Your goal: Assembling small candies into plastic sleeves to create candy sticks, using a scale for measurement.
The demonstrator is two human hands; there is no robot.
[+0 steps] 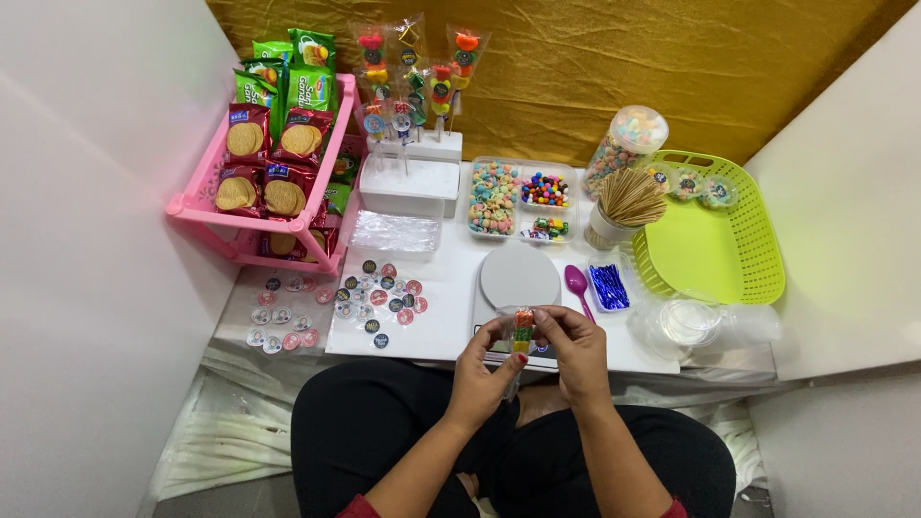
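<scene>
My left hand (483, 377) and my right hand (574, 351) meet over my lap at the near edge of the white table (451, 331). Both grip a candy skewer in a clear wrapper (521, 332), its orange, yellow and green sweets showing between my fingers. The wrapper's lower end hangs down between my palms. A white round kitchen scale (518, 278) lies just beyond my hands. Beside it rests a purple spoon (577, 284).
A white block (411, 182) holds several wrapped candy skewers (414, 72). A pink rack (278, 163) with snack packets stands left. Round stickers (376, 297), a divided candy tray (523, 200), a cup of wooden sticks (625, 203), blue twist ties (608, 286) and a green basket (715, 245) surround them.
</scene>
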